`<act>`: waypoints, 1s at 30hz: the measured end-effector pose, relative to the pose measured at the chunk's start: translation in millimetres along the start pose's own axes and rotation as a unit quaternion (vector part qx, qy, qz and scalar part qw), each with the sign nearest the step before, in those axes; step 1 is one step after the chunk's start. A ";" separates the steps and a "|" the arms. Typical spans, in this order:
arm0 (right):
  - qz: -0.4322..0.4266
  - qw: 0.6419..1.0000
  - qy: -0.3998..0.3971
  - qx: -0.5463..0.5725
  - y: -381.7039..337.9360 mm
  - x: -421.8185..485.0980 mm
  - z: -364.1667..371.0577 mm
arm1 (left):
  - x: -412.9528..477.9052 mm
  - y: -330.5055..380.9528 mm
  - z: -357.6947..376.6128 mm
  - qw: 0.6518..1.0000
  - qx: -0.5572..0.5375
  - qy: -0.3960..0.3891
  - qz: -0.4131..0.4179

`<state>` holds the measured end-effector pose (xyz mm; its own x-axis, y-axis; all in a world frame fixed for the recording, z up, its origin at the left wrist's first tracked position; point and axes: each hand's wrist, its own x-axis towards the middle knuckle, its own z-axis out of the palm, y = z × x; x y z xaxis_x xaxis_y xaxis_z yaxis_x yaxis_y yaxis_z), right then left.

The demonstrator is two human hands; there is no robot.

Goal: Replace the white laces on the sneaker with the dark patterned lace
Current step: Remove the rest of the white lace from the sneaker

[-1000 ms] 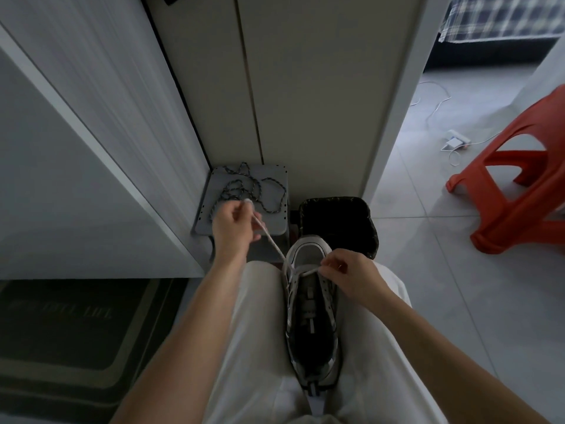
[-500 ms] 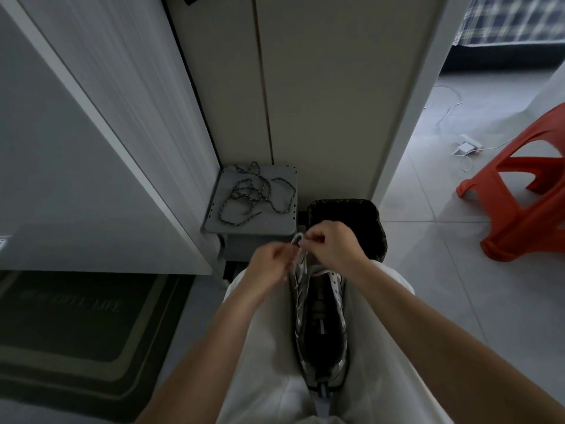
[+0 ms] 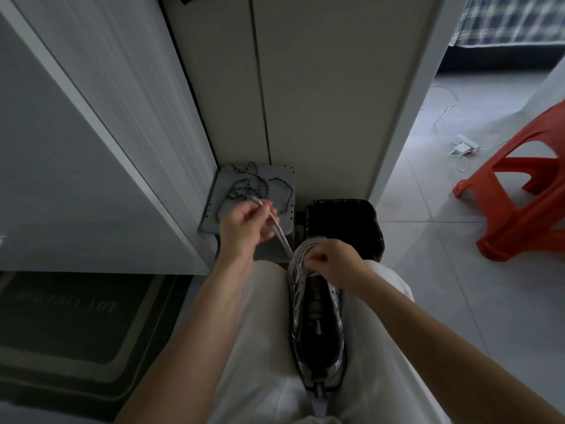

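A grey and black sneaker [image 3: 318,319] lies between my thighs, toe pointing away from me. My left hand [image 3: 244,228] pinches the end of the white lace [image 3: 282,240] and holds it stretched up and to the left of the toe. My right hand [image 3: 333,263] sits on the sneaker's front eyelets and pinches the white lace there. The dark patterned lace [image 3: 250,186] lies in loose coils on a small grey stool [image 3: 278,179] beyond my left hand.
A black bin [image 3: 344,221] stands just past the sneaker's toe. White cabinet doors [image 3: 305,87] rise behind it. An orange plastic stool [image 3: 526,203] is at the right, with a white charger and cable [image 3: 464,146] on the tiled floor. A dark mat [image 3: 76,325] lies at the left.
My left hand has moved from beside my right hand at the toe up and left, drawing the white lace out taut. My right hand stays at the front eyelets.
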<state>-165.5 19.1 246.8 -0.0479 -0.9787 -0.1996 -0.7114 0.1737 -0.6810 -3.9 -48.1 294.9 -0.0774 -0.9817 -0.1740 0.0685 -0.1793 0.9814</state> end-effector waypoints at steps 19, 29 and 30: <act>-0.022 0.988 0.104 0.114 -39.5 37.6 -24.3 | -4.7 -33.1 -5.4 0.943 0.307 -0.122 -0.029; 0.035 0.998 0.052 -0.009 22.9 -6.1 -6.1 | -17.6 -68.8 5.6 0.832 0.527 -0.157 0.073; 0.029 0.998 0.027 -0.047 25.5 -9.7 -5.4 | -15.8 -69.3 5.8 0.829 0.533 -0.150 0.075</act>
<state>-187.0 32.4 235.2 -0.1258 -0.9724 -0.1964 -0.7692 0.2206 -0.5997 -13.1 -19.8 230.2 -0.4022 -0.8994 -0.1715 -0.8065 0.2593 0.5313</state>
